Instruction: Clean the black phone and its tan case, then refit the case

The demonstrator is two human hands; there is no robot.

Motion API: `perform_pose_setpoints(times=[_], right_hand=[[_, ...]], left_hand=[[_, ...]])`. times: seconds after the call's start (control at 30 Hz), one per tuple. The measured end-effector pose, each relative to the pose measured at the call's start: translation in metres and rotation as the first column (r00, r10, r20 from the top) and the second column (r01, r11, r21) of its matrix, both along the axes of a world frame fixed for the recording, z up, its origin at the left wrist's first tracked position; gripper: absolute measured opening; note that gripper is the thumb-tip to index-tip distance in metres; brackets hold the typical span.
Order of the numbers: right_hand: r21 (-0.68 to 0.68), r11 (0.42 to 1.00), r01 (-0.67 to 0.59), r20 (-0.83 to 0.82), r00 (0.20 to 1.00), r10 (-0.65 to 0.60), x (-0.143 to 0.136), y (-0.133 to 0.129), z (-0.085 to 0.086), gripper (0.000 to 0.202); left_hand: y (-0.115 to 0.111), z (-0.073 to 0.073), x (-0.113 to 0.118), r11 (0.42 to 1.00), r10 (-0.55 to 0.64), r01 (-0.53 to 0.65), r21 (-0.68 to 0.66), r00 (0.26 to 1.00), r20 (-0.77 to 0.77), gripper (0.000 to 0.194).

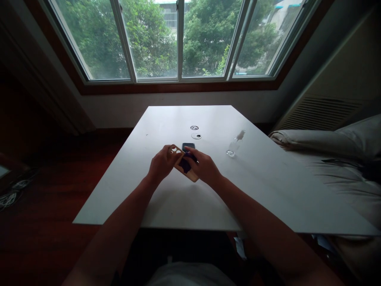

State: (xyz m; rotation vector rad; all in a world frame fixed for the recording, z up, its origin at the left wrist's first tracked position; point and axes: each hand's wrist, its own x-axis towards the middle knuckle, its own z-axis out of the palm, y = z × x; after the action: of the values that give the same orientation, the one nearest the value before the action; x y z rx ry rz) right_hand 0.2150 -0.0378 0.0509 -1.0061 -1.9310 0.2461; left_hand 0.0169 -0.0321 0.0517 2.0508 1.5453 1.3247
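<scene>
My left hand (162,162) pinches a tan phone case (193,177) by its upper end, beside the camera cutouts. The case is tilted above the table, its lower end pointing down to the right. My right hand (205,165) has its fingers closed on a dark purple cloth (186,165), which lies against the case. Part of the cloth is hidden by the right fingers. Just beyond the hands, a dark phone-like slab (188,146) rests on the table, partly covered by the right fingers.
On the white table (119,198), a clear spray bottle (236,143) stands to the right. Two small round items, one patterned (194,128) and one pale ring-shaped disc (195,136), lie farther back. A bed with grey bedding (321,155) borders the right side; a window is ahead.
</scene>
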Motion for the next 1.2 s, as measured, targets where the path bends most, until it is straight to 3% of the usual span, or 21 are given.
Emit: perform_pose_setpoints(times=[0.27, 0.43, 0.57, 0.7, 0.8, 0.93, 1.1, 1.2], right_hand=[[-0.021, 0.999, 0.046, -0.013, 0.999, -0.046, 0.0, 0.005, -0.004, 0.042], [-0.014, 0.996, 0.092, -0.062, 0.994, -0.093, 0.005, 0.008, -0.004, 0.04], [-0.009, 0.998, 0.069, -0.067, 0.995, -0.07, 0.007, 0.008, -0.003, 0.039], [-0.017, 1.0, 0.007, -0.034, 0.999, -0.008, 0.009, 0.006, -0.002, 0.04], [-0.028, 0.999, -0.023, -0.007, 1.0, 0.023, 0.009, 0.005, -0.001, 0.041], [-0.042, 0.999, -0.017, -0.002, 1.0, 0.017, 0.008, 0.006, -0.001, 0.041], [-0.066, 0.997, 0.028, -0.06, 0.998, -0.031, 0.007, 0.01, -0.005, 0.041], [-0.076, 0.994, 0.073, -0.1, 0.992, -0.08, 0.009, 0.014, -0.007, 0.041]], left_hand=[[0.002, -0.003, 0.001, 0.999, -0.018, 0.012, 0.048, 0.991, 0.133, 0.032], [0.002, 0.001, 0.002, 0.995, -0.052, 0.027, 0.095, 0.963, 0.264, 0.044], [0.003, 0.004, 0.002, 0.98, -0.168, 0.194, -0.031, 0.909, 0.38, 0.054], [0.002, 0.007, 0.0, 0.899, -0.265, 0.396, -0.185, 0.83, 0.491, 0.044], [0.0, 0.009, -0.001, 0.849, -0.269, 0.465, -0.252, 0.79, 0.551, 0.043], [0.001, 0.007, 0.0, 0.848, -0.232, 0.46, -0.264, 0.769, 0.596, 0.042], [0.008, 0.004, -0.003, 0.903, -0.156, 0.373, -0.213, 0.746, 0.647, 0.046], [0.014, 0.005, -0.01, 0.953, -0.086, 0.255, -0.165, 0.747, 0.66, 0.047]])
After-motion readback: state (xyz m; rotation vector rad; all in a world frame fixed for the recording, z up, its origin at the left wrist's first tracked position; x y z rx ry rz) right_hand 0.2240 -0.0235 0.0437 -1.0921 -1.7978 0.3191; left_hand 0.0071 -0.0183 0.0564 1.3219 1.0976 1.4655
